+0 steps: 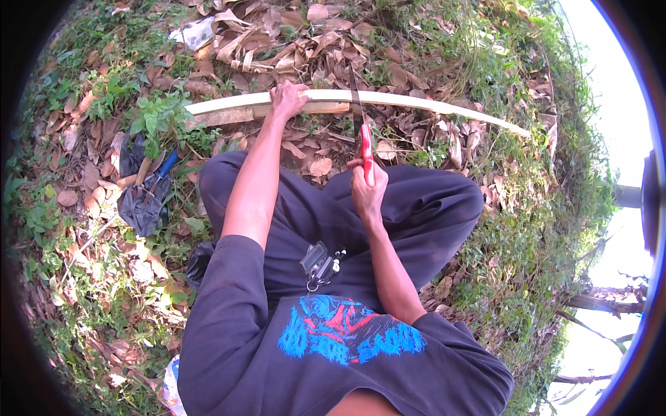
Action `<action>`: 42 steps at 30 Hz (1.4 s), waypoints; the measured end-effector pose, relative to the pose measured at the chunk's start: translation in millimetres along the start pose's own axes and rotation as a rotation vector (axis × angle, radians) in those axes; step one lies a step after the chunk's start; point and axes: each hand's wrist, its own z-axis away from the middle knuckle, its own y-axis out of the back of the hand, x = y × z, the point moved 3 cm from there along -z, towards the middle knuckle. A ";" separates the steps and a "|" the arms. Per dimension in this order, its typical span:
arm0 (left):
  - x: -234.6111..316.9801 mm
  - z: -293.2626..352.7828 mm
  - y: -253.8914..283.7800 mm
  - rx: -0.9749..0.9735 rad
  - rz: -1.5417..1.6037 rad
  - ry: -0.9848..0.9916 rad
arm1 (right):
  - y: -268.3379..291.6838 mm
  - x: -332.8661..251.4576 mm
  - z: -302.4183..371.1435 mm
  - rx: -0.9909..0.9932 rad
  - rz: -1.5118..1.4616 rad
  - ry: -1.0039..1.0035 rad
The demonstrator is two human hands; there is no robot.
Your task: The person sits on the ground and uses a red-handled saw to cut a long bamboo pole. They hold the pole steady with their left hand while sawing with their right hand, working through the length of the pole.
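A long pale strip of wood (416, 103) lies across the ground in front of my crossed legs, its ends looking bent by the lens. My left hand (288, 99) is closed over it left of the middle, pressing it against a shorter wooden block (326, 108) beneath. In my right hand (368, 186) is a hand saw (367, 149) with a red handle, gripped with the fingers wrapped round. Its thin dark blade points away from me and crosses the strip just past the block's right end. Whether the blade has cut into the wood cannot be made out.
Beside my left knee lies a black plastic bag (147, 204) with tool handles, one blue, sticking out. Dry leaves (305, 41) and green weeds (156, 114) cover the ground around. A dark clip with a ring (316, 264) lies on my lap.
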 end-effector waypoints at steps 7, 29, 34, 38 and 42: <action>-0.6 3.3 2.9 -0.009 0.004 0.021 | -1.5 -8.2 15.8 -0.005 -0.124 -0.099; 5.1 6.0 3.0 0.069 -0.018 -0.023 | -10.5 -9.3 -31.1 0.036 0.055 -0.018; 2.9 6.2 4.4 0.007 0.015 0.041 | -5.1 -17.2 27.0 -0.004 -0.199 -0.181; 8.0 6.7 5.8 -0.028 -0.001 0.066 | 0.5 -14.5 51.7 -0.023 -0.221 -0.206; 6.1 8.7 3.7 -0.016 -0.025 0.079 | -2.8 -14.0 17.1 -0.038 -0.240 -0.174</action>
